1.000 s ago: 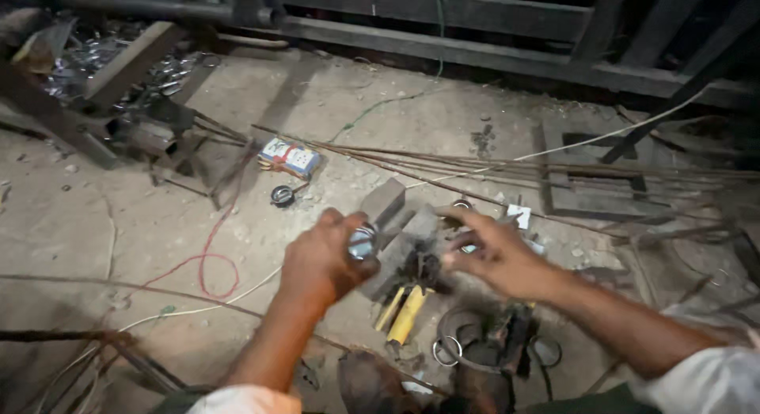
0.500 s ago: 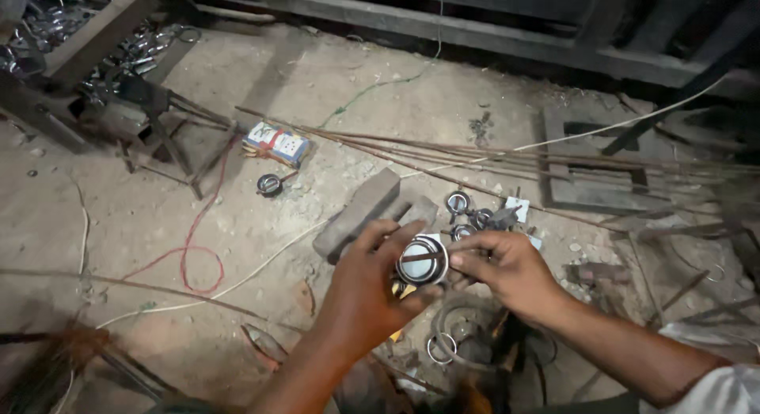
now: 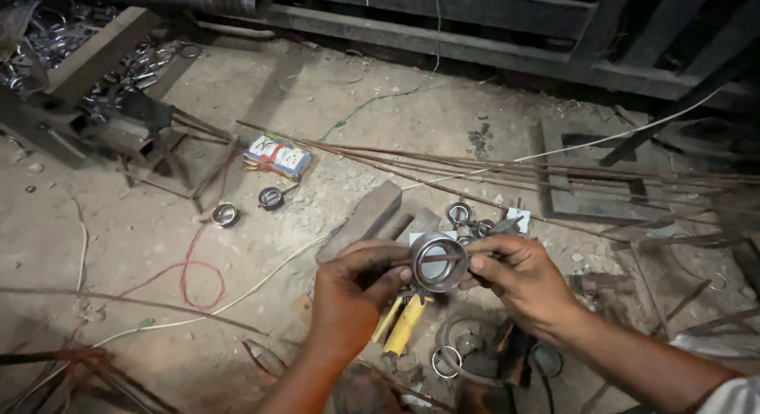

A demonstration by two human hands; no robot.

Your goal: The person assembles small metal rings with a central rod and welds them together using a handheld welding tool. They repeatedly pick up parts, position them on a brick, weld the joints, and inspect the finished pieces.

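The left hand [image 3: 352, 299] and right hand [image 3: 518, 275] both pinch a short metal ring [image 3: 438, 261] between them above the dirt floor, its open end toward the camera; the fingertips behind it are hidden. Yellow-handled pliers [image 3: 405, 323] lie partly covered under the left hand, near loose rings [image 3: 467, 220] and a grey block [image 3: 364, 220].

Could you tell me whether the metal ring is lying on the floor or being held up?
Held up: the metal ring sits between left hand and right hand, above the floor.
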